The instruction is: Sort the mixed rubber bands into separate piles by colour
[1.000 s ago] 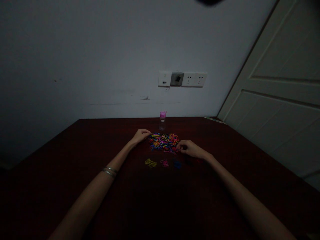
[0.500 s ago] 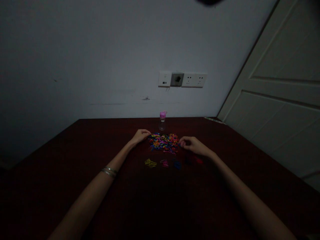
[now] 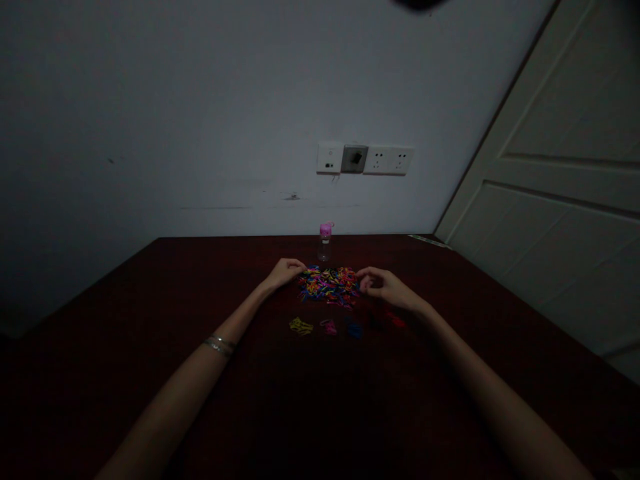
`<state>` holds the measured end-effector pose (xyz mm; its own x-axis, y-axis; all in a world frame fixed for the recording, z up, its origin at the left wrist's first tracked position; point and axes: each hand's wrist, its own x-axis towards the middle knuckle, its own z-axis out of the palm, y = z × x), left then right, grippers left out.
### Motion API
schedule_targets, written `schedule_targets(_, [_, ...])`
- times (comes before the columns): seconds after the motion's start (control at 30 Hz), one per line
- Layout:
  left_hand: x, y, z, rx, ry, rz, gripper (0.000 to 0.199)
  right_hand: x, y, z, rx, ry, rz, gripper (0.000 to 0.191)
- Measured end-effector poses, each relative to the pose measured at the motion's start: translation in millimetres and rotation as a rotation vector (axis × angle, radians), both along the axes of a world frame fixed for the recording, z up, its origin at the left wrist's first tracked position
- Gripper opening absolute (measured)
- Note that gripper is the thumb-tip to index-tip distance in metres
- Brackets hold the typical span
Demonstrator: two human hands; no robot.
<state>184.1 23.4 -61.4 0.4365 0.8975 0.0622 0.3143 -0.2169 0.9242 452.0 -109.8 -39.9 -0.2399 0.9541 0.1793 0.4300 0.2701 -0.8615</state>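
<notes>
A mixed pile of small coloured loops [image 3: 329, 285], which look like rubber bands, lies on the dark red table. My left hand [image 3: 286, 272] rests at the pile's left edge, thumb and fingertips pinched together; what is between them, if anything, is too small to see. At the right edge, my right hand [image 3: 387, 288] has its index finger and thumb apart, fingertips by the loops. Sorted by colour, smaller heaps lie nearer to me: yellow loops [image 3: 301, 326], pink loops [image 3: 329, 327], blue loops [image 3: 355, 328] and red loops [image 3: 396, 319]. A dark patch beside the red heap is unclear.
Behind the pile stands a clear bottle [image 3: 325, 250] with a pink lid. The table [image 3: 210, 267] meets a pale wall with sockets [image 3: 388, 161]. A white panelled door [image 3: 560, 200] is on the right, and a thin strip [image 3: 430, 241] lies at the back right corner.
My right hand has lifted its fingers slightly and opened them from a closer pinch. My left fingertips have shifted a little to the right, onto the pile's edge.
</notes>
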Motion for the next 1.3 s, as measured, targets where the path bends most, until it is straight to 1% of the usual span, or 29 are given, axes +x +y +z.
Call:
schedule_targets(0.1, [2,-4,3.6,-0.013,-0.019,-0.032,0.024,-5,-3,4.6,-0.051,-0.02,0.021,0.03])
schedule_targets(0.17, [6,-10,9.8,-0.023,-0.022,-0.09,0.027,-11,-6,7.7,-0.109,-0.05,0.071,0.028])
schedule_targets(0.23, [11,-20,18.0,-0.01,0.021,-0.209,0.028,-16,-9,10.3,-0.184,-0.085,0.162,0.028])
schedule_targets(0.33, [21,-37,29.2,0.087,0.191,-0.45,0.027,-23,-13,11.8,-0.273,-0.161,0.311,0.027])
schedule_targets(0.37, [25,-42,31.5,0.135,0.262,-0.51,0.025,-25,-13,11.7,-0.284,-0.194,0.339,0.027])
schedule_targets(0.43, [31,-51,33.2,0.23,0.392,-0.58,0.021,-26,-14,11.1,-0.29,-0.252,0.368,0.027])
schedule_targets(0.5, [35,-57,31.4,0.304,0.493,-0.588,0.018,-25,-14,10.8,-0.291,-0.28,0.378,0.027])
schedule_targets(0.6, [38,-61,25.9,0.361,0.573,-0.55,0.016,-22,-12,11.9,-0.3,-0.262,0.365,0.025])
schedule_targets(0.7, [37,-61,21.4,0.36,0.582,-0.54,0.015,-18,-11,12.3,-0.287,-0.223,0.322,0.024])
schedule_targets(0.87, [36,-55,18.1,0.346,0.555,-0.583,0.015,-13,-8,7.3,-0.239,-0.185,0.248,0.022])
schedule_targets(1.07, [35,-54,19.8,0.361,0.561,-0.598,0.016,-12,-5,2.5,-0.21,-0.162,0.173,0.019])
schedule_targets(1.3, [36,-58,25.5,0.412,0.617,-0.585,0.017,-8,-1,-3.2,-0.17,-0.167,0.163,0.019])
